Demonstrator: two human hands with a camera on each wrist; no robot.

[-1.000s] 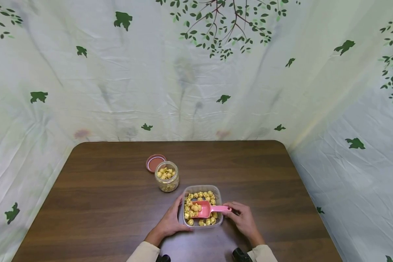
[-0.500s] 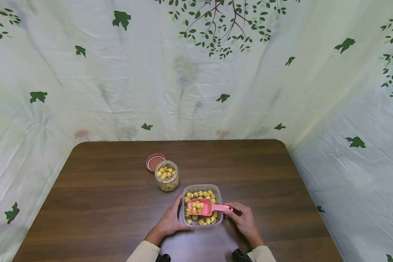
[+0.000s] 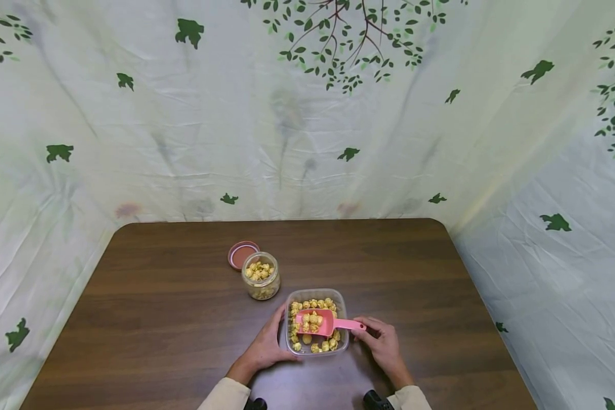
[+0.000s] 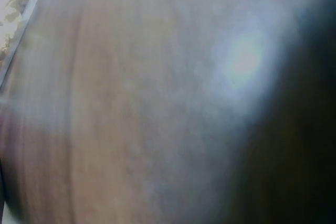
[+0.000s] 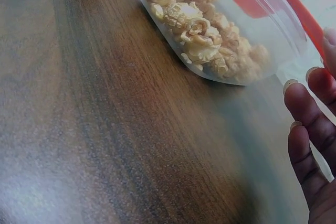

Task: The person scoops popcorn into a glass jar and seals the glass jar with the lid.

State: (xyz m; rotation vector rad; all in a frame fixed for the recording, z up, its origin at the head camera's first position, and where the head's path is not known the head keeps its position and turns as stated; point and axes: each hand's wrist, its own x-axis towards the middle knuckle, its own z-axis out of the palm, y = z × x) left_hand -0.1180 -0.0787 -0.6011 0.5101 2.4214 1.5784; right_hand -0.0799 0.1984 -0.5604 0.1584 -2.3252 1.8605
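A clear plastic container (image 3: 299,295) of caramel popcorn stands on the table in the head view. My left hand (image 3: 266,348) holds it, fingers along its left side and thumb by the near corner. Over the popcorn lies a pink scoop (image 3: 329,323) with several popcorn pieces (image 3: 311,320) in its bowl. My right hand (image 3: 383,345) pinches the end of its handle, right of the container. In the right wrist view, the handle (image 5: 299,9) passes above the container wall, and the other fingers (image 5: 304,103) hang apart from it. The left wrist view shows only a corner of the container's popcorn.
A glass jar (image 3: 262,291) partly filled with popcorn stands uncovered behind the container, to its left. Its red lid (image 3: 243,254) lies just behind the jar. The brown wooden table (image 3: 159,307) ends at a white leaf-print curtain (image 3: 266,131).
The scoop has risen a little and shifted slightly right and away from me, carrying popcorn in its bowl. The left hand and the container have stayed in place.
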